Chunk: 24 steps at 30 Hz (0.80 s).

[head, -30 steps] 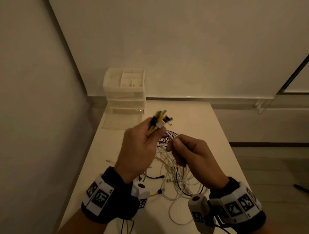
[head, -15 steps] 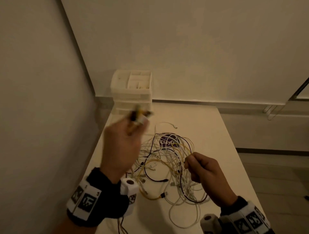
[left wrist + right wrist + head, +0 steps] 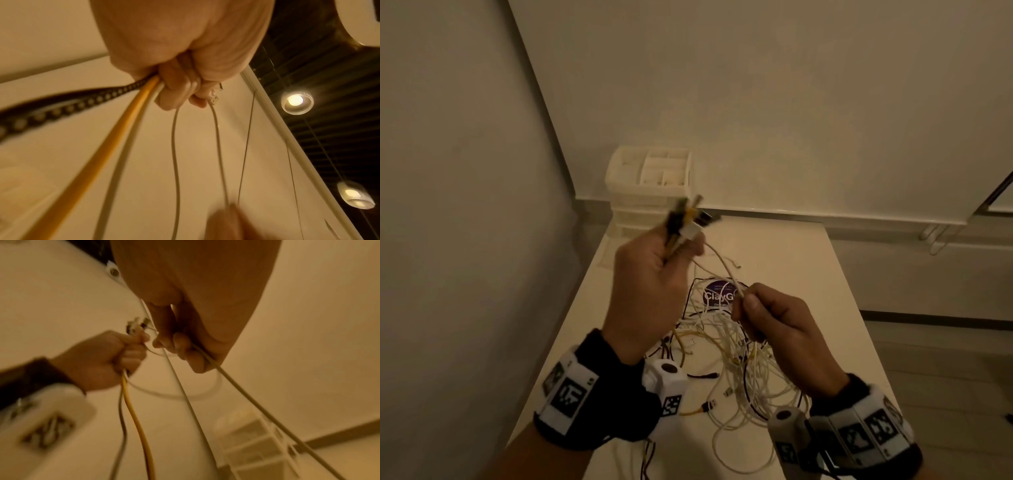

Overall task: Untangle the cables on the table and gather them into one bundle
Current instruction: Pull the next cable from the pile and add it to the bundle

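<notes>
**Cable ends in one fist, a white lead pinched in the other**

The gathered cable ends (image 3: 685, 222) stand upright, plugs pointing up and slightly away toward the drawer organiser (image 3: 650, 178) at the table's far edge. The left hand (image 3: 650, 284) has its fingers curled tight around them; a yellow cable (image 3: 115, 141), a dark braided one (image 3: 61, 104) and pale ones trail down from the fist. One white cable (image 3: 722, 267) slants from that fist down to the right hand (image 3: 774, 322), whose thumb and fingers pinch it just above the purple sticker (image 3: 717, 295). Both hands are raised above the table (image 3: 808, 274). The tangled pile (image 3: 739, 370) lies around and nearer than the sticker, loops running every way.
</notes>
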### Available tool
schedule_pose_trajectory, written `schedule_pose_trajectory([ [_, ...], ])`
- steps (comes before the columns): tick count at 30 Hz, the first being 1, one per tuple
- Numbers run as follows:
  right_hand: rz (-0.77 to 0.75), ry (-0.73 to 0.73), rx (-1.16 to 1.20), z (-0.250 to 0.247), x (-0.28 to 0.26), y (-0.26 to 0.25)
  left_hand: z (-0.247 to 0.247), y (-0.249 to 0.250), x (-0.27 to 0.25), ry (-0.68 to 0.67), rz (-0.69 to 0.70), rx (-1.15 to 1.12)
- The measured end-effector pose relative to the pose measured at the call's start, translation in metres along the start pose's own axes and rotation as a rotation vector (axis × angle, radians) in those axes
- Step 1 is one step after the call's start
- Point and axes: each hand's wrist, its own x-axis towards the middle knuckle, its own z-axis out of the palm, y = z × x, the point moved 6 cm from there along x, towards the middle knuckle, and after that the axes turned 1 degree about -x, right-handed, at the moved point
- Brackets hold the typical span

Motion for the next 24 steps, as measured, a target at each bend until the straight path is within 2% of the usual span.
schedule_pose_trajectory([
  [6, 0.11, 0.057, -0.14, -0.009, -0.01, 0.067, -0.055, -0.013, 0.018, 0.292, 0.005, 0.045],
  [9, 0.124, 0.061, -0.255, -0.007, -0.011, 0.08, -0.085, -0.035, 0.021, 0.464, -0.081, -0.042],
  [11, 0.107, 0.088, -0.295, -0.005, -0.01, 0.079, -0.095, -0.037, 0.022, 0.488, -0.065, 0.079],
  [15, 0.112, 0.245, -0.19, -0.018, 0.002, 0.057, -0.079, -0.021, 0.014, 0.43, 0.009, 0.339],
  [17, 0.115, 0.225, -0.155, -0.022, 0.009, 0.039, -0.06, -0.011, 0.003, 0.392, 0.055, 0.356],
  [18, 0.105, 0.184, -0.136, -0.02, 0.012, 0.029, -0.047, -0.007, -0.002, 0.316, 0.07, 0.335],
  [21, 0.076, 0.041, -0.018, -0.007, 0.018, -0.002, 0.005, -0.004, -0.014, -0.113, 0.029, 0.194],
  [22, 0.073, 0.004, 0.038, -0.004, 0.018, -0.01, 0.018, -0.004, -0.018, -0.215, 0.026, 0.165],
  [24, 0.076, -0.036, 0.138, 0.0, 0.019, -0.023, 0.025, -0.005, -0.019, -0.256, 0.043, 0.13],
])
